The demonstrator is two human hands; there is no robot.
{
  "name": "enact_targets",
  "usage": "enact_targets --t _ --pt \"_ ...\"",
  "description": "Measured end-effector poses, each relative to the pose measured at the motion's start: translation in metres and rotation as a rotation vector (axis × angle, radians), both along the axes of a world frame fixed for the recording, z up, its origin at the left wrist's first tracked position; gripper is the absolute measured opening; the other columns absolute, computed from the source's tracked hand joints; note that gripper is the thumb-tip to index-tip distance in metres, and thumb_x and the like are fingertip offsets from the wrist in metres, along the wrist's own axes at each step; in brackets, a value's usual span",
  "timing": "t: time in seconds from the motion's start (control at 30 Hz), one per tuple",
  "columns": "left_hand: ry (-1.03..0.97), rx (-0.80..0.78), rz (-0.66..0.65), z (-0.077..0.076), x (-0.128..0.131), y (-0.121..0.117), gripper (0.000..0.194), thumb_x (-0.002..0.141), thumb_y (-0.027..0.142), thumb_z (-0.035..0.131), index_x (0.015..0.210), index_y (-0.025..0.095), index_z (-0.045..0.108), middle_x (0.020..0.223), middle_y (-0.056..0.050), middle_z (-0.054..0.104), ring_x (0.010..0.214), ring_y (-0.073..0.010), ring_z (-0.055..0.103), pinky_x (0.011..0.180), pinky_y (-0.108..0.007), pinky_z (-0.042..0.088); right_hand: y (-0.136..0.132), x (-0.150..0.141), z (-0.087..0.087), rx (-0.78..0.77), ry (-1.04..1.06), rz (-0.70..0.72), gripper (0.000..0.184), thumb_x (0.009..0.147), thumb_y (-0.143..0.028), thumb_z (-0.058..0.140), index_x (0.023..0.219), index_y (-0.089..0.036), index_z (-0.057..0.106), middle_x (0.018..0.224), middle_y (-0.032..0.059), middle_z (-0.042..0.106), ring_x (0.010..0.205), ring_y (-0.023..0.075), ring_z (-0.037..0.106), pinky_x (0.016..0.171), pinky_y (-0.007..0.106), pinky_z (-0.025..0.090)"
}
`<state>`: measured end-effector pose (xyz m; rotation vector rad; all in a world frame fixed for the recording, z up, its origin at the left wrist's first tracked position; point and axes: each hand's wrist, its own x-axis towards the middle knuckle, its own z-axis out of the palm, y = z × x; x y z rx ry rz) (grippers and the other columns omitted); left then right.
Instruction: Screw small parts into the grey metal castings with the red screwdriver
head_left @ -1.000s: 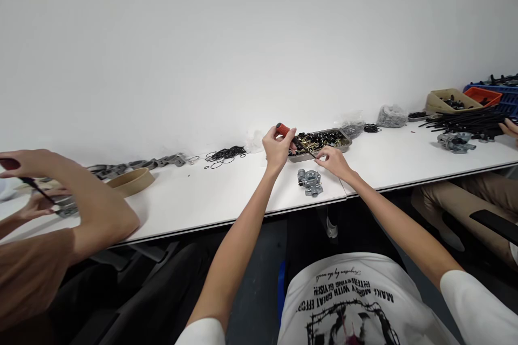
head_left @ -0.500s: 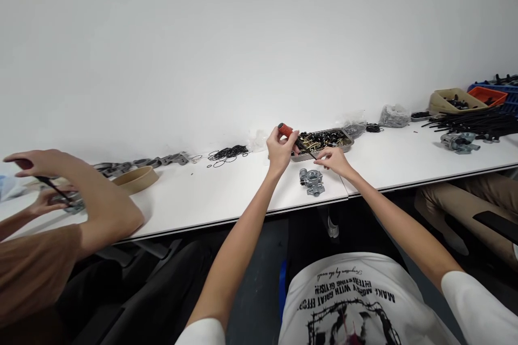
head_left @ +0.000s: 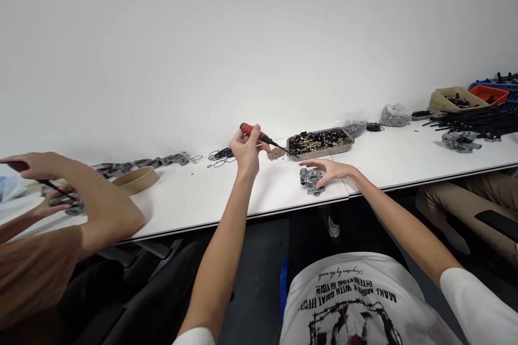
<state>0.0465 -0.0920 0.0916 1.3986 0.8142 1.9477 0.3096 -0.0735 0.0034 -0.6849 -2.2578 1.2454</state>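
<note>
A screwdriver with a red and black handle (head_left: 261,136) is gripped in my left hand (head_left: 246,152), its dark shaft pointing right toward the near edge of a metal tray (head_left: 343,147). Small brass and black parts fill that tray. My right hand (head_left: 329,171) reaches over a grey metal carburetor body (head_left: 311,178) on the white table, thumb and fingers spread around its right side. Whether the fingertips touch it, I cannot tell. A heap of tiny brass pieces (head_left: 277,153) lies between my left hand and the tray.
Black rings (head_left: 220,157) lie left of my left hand. At far left, a co-worker's hand (head_left: 40,164) holds a screwdriver over another metal part, beside a tan ring-shaped item (head_left: 137,179). On the right are another carburetor body (head_left: 461,141), black tubes (head_left: 473,118) and a beige bin (head_left: 455,99).
My left hand has moved left with the screwdriver, away from the tray, uncovering the brass heap. The right hand has left the screwdriver's tip, come down to the carburetor body and opened.
</note>
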Motion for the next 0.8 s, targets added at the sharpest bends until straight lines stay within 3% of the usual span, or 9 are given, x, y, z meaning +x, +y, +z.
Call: enact_targets --t 0.13,0.27,0.43,0.8 --pt "0.013 -0.006 0.000 0.014 -0.013 -0.019 0.048 0.080 0.053 0.084 0.078 0.021 0.049 0.066 0.003 0.065 0.036 -0.0086 0.054 0.032 -0.020 0.043 0.000 -0.019 0.007 0.084 -0.112 0.037 0.074 0.063 -0.044 0.096 0.132 -0.033 0.073 0.145 0.0069 0.061 0.142 0.0334 0.052 0.122 0.046 0.039" --pt "0.052 -0.005 -0.005 0.020 -0.015 -0.037 0.046 0.081 0.053 0.083 0.081 0.021 0.049 0.066 0.003 0.066 0.036 -0.0088 0.055 0.032 -0.019 0.043 -0.008 -0.024 0.007 0.160 -0.164 -0.029 0.056 0.067 -0.047 0.094 0.118 -0.031 0.078 0.135 0.0076 0.058 0.131 0.0318 0.056 0.117 0.044 0.043" --pt "0.132 0.049 -0.037 0.011 -0.007 -0.049 0.044 0.084 0.056 0.080 0.083 0.020 0.054 0.070 0.001 0.068 0.036 -0.0094 0.055 0.030 -0.021 0.043 -0.029 -0.018 0.002 0.218 -0.159 -0.183 0.046 0.076 -0.045 0.088 0.119 -0.033 0.076 0.137 0.0065 0.047 0.126 0.0286 0.057 0.110 0.042 0.048" --pt "0.222 0.067 -0.162 -0.007 0.023 -0.062 0.042 0.082 0.053 0.082 0.083 0.018 0.059 0.073 0.000 0.065 0.037 -0.0095 0.057 0.032 -0.022 0.047 -0.052 -0.021 0.002 0.437 -0.160 -0.252 0.036 0.080 -0.037 0.083 0.113 -0.028 0.073 0.133 0.0084 0.045 0.121 0.0276 0.056 0.109 0.045 0.048"
